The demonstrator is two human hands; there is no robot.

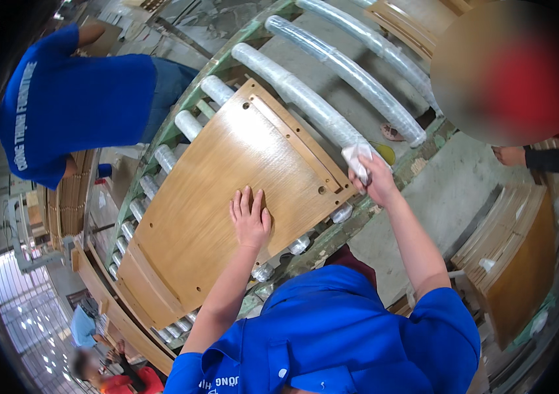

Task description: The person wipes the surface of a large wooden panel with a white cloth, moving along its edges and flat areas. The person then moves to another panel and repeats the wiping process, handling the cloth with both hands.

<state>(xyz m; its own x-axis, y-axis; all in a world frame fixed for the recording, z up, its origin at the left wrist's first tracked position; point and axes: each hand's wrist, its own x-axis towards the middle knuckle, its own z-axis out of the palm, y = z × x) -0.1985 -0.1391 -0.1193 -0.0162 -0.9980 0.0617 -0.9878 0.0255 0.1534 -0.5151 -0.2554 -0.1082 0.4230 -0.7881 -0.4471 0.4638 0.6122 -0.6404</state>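
A varnished wooden panel [194, 217] with small holes and a groove along its right end lies on a conveyor of plastic-wrapped rollers. Flat on the middle of its glossy face rests my left hand [251, 220], fingers spread and nothing in them. At the panel's right end, beside its corner, my right hand [376, 181] grips a crumpled white cloth [357, 157]. Part of the cloth is hidden by my fingers. Whether the cloth touches the panel's edge, I cannot tell.
Wrapped rollers [292, 85] continue to the upper right along a green frame [397, 167]. A person in a blue shirt [82, 108] stands across the conveyor. Stacked panels [512, 256] stand at my right. Another panel [122, 322] lies at the lower left, near people in red.
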